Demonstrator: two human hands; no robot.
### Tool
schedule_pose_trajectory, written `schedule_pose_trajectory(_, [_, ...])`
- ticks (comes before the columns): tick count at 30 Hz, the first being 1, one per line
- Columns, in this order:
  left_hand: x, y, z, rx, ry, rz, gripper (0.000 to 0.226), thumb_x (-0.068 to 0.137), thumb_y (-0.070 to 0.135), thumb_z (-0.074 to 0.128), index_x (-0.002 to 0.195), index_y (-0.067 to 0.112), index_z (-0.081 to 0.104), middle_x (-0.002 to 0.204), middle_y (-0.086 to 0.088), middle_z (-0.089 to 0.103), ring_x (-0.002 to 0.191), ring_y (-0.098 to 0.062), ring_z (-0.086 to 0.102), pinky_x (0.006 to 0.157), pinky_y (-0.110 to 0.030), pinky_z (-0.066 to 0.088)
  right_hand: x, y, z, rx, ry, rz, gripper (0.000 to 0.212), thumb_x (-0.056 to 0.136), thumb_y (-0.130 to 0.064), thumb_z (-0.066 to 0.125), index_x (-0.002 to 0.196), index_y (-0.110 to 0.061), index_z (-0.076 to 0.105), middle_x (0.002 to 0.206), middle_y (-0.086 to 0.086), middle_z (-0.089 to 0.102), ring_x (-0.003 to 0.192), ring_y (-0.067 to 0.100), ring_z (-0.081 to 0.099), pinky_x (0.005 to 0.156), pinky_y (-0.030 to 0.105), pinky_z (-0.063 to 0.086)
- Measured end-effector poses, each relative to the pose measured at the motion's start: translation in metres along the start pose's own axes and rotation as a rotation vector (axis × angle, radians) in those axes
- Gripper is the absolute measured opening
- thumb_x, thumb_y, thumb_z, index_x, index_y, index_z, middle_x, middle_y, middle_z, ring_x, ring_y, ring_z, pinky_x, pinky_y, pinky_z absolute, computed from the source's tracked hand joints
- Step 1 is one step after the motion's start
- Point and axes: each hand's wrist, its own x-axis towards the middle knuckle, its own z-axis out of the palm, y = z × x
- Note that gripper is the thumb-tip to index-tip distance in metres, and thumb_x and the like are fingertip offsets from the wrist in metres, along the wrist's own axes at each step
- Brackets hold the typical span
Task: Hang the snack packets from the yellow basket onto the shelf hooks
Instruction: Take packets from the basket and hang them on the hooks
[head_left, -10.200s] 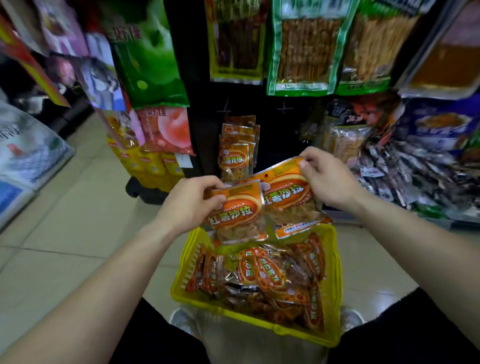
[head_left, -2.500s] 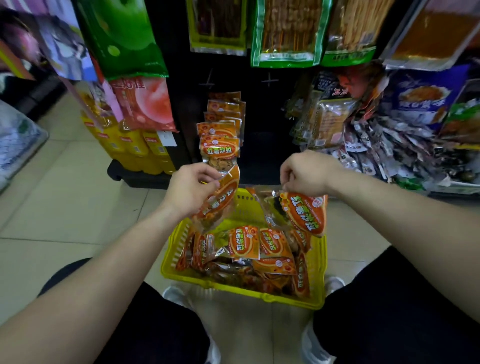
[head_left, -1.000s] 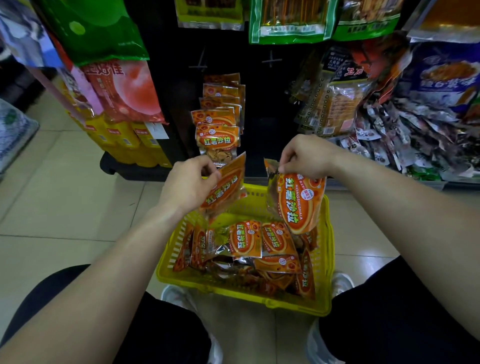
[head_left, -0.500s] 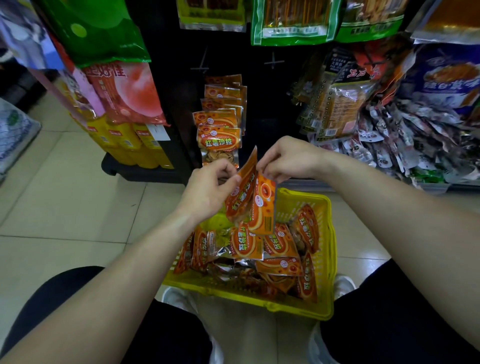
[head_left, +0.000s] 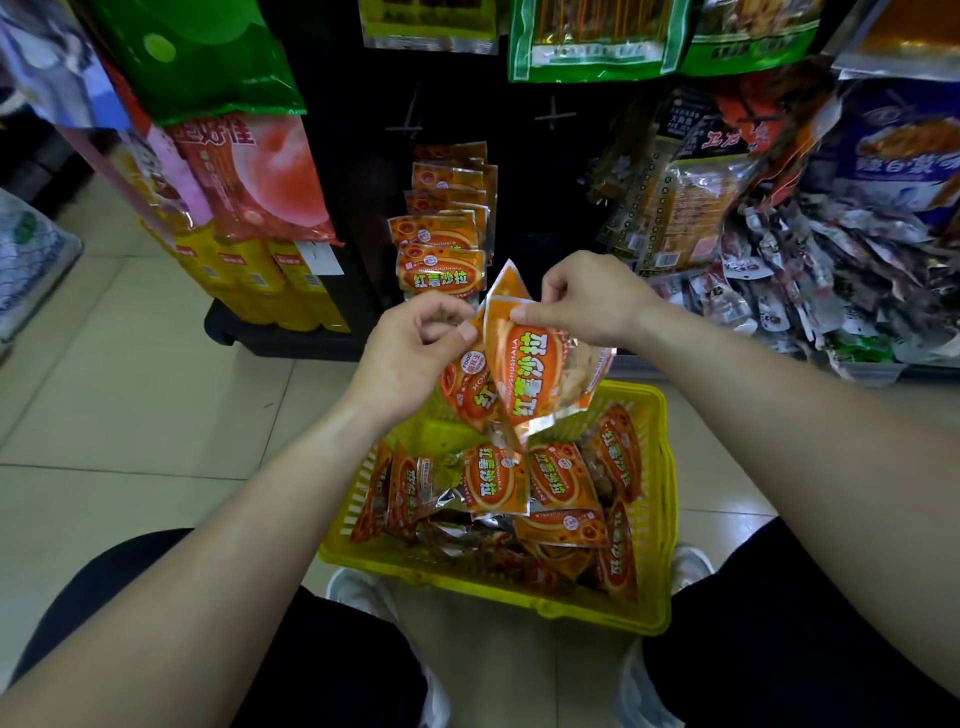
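A yellow basket (head_left: 660, 519) stands on the floor between my knees, holding several orange snack packets (head_left: 556, 480). Above it I hold two orange packets (head_left: 530, 374) stacked together by their top edges. My left hand (head_left: 410, 353) pinches the rear packet at its upper left. My right hand (head_left: 587, 301) pinches the top of the front packet. Behind my hands, a column of the same orange packets (head_left: 441, 275) hangs from a hook on the dark shelf panel.
Green and pink bags (head_left: 249, 176) hang at left above yellow boxes (head_left: 260, 280). Green-edged packs (head_left: 587, 47) hang at the top. A heap of small dark sachets (head_left: 810, 291) fills the right shelf. Bare hooks (head_left: 553, 114) stick out of the panel. Tiled floor lies at left.
The two packets, held apart one second ago, have come together into one overlapping stack. Both hands have risen slightly toward the hanging column.
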Motion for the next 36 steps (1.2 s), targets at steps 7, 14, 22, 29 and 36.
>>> schedule_pose_trajectory(7, [0.001, 0.0, -0.005, -0.106, -0.017, -0.033, 0.005, 0.098, 0.015, 0.061, 0.1, 0.017, 0.065, 0.084, -0.01, 0.077, 0.084, -0.023, 0.075, 0.072, -0.032, 0.061, -0.001, 0.001, 0.004, 0.169, 0.051, -0.087, 0.039, 0.085, -0.042, 0.076, 0.065, -0.01, 0.063, 0.094, 0.0, 0.076, 0.083, 0.01, 0.071, 0.075, 0.04, 0.059])
schedule_pose_trajectory(14, [0.001, -0.001, -0.002, -0.134, 0.028, -0.093, 0.011, 0.097, 0.017, 0.063, 0.106, 0.014, 0.068, 0.086, -0.003, 0.078, 0.082, -0.017, 0.076, 0.066, -0.024, 0.058, 0.0, -0.001, 0.007, 0.14, 0.175, 0.0, 0.038, 0.083, -0.045, 0.077, 0.066, -0.016, 0.061, 0.066, -0.006, 0.068, 0.063, 0.008, 0.067, 0.054, 0.029, 0.05])
schedule_pose_trajectory(22, [0.002, -0.009, 0.013, 0.05, 0.101, -0.06, 0.032, 0.083, 0.033, 0.08, 0.11, 0.026, 0.065, 0.096, 0.008, 0.074, 0.087, -0.004, 0.071, 0.071, -0.015, 0.055, -0.002, -0.01, 0.015, 0.067, 0.243, 0.045, 0.036, 0.084, -0.044, 0.074, 0.063, -0.02, 0.056, 0.063, -0.007, 0.064, 0.06, 0.01, 0.065, 0.051, 0.026, 0.044])
schedule_pose_trajectory(29, [0.01, -0.017, 0.009, 0.276, 0.181, -0.068, 0.017, 0.087, 0.026, 0.076, 0.094, 0.035, 0.063, 0.098, 0.011, 0.073, 0.087, -0.007, 0.071, 0.081, -0.039, 0.061, -0.001, -0.013, 0.019, 0.09, 0.218, 0.05, 0.04, 0.083, -0.05, 0.075, 0.064, -0.02, 0.057, 0.065, -0.006, 0.067, 0.063, 0.01, 0.067, 0.054, 0.03, 0.05])
schedule_pose_trajectory(36, [0.013, -0.021, -0.003, 0.392, 0.205, 0.0, 0.003, 0.093, 0.033, 0.068, 0.096, 0.032, 0.067, 0.098, 0.008, 0.074, 0.094, -0.009, 0.07, 0.079, -0.04, 0.061, -0.001, -0.007, 0.014, 0.16, 0.068, 0.013, 0.041, 0.078, -0.042, 0.082, 0.095, -0.022, 0.051, 0.074, -0.002, 0.07, 0.069, 0.016, 0.069, 0.062, 0.04, 0.053])
